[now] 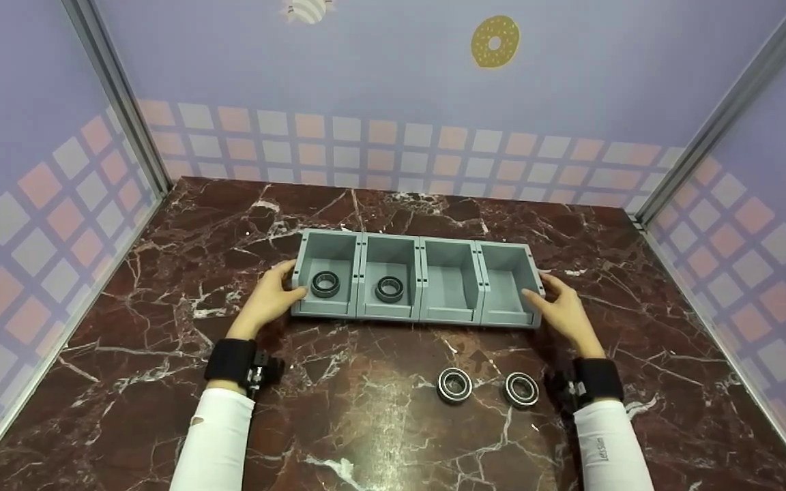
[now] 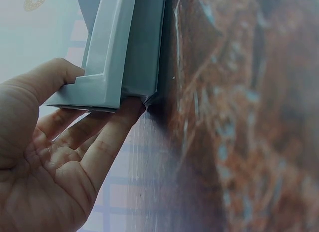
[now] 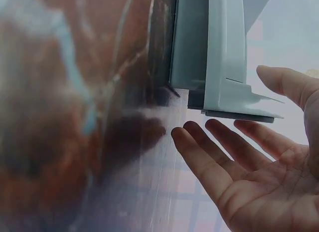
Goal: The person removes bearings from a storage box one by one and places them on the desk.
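Observation:
A row of several joined grey storage bins (image 1: 417, 318) stands across the middle of the table. One black-and-silver ball bearing (image 1: 325, 284) lies in the leftmost bin, and another bearing (image 1: 389, 289) in the bin beside it. My left hand (image 1: 271, 294) grips the row's left end, thumb over the wall and fingers against the outer side and lower edge, as the left wrist view shows. Around the right end is my right hand (image 1: 563, 307); in the right wrist view its spread fingers (image 3: 204, 164) and thumb stand apart from the bin wall (image 3: 227, 52).
Two more bearings, a left one (image 1: 454, 386) and a right one (image 1: 521, 390), lie on the dark red marbled table (image 1: 366, 436) in front of the bins. Patterned panels (image 1: 393, 82) enclose the back and sides, with metal posts (image 1: 120, 102) at the corners.

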Demonstrator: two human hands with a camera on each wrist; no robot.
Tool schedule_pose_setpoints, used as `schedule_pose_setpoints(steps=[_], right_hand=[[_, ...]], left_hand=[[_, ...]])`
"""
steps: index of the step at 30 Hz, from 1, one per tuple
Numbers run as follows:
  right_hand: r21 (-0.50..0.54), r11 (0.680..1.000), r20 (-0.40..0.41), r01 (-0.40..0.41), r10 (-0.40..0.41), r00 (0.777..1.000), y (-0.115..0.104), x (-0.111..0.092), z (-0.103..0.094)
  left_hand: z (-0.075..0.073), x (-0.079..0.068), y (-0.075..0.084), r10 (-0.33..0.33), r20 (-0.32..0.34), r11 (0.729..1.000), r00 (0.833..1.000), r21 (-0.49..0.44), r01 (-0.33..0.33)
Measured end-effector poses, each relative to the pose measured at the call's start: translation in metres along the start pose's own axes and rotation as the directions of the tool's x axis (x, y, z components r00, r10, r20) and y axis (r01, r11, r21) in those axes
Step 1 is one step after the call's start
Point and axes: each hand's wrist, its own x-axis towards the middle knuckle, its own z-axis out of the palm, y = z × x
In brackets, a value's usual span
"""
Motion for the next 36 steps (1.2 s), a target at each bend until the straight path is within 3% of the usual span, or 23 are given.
schedule_pose_setpoints(steps=[18, 28, 36], right_hand=[[0.118, 0.993, 0.110, -0.007, -0.006, 0.994, 0.0008, 0.0034, 0.0012], [0.173, 0.985, 0.130, 0.008, -0.031, 0.991, 0.0040, 0.0057, 0.0009], [0.168, 0.986, 0.124, 0.015, -0.036, 0.992, 0.0059, 0.0088, 0.0036]], left_hand=[[0.0017, 0.0002, -0.0014, 0.039, -0.024, 0.999, 0.999, -0.011, -0.039], [0.0018, 0.0011, -0.0022, 0.062, -0.036, 0.998, 0.997, -0.002, -0.062], [0.0019, 0.0008, -0.0017, 0.041, -0.032, 0.999, 0.999, -0.003, -0.041]])
